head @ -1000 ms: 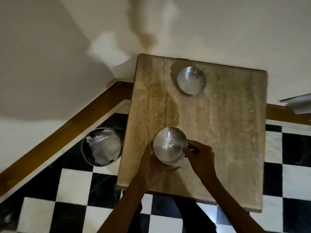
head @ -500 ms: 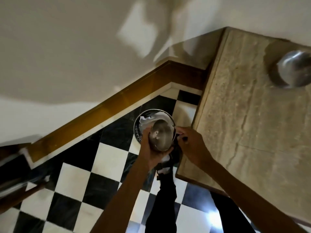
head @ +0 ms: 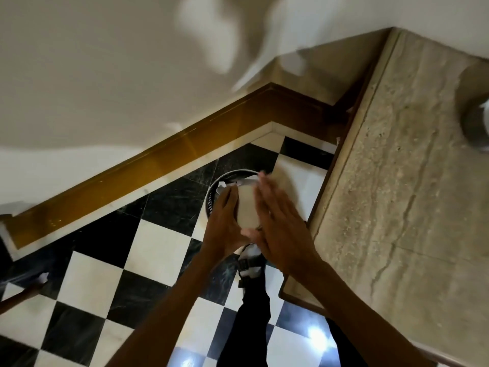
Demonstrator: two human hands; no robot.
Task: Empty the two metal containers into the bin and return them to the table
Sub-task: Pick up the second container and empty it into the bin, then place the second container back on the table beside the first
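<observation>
No writing is legible anywhere. My left hand grips the pale, blurred metal container above the bin; my right hand lies flat against it, fingers extended. The second container sits on the tabletop.

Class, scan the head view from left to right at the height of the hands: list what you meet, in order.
Wooden skirting board → bin → left hand → metal container → right hand → stone table.
</observation>
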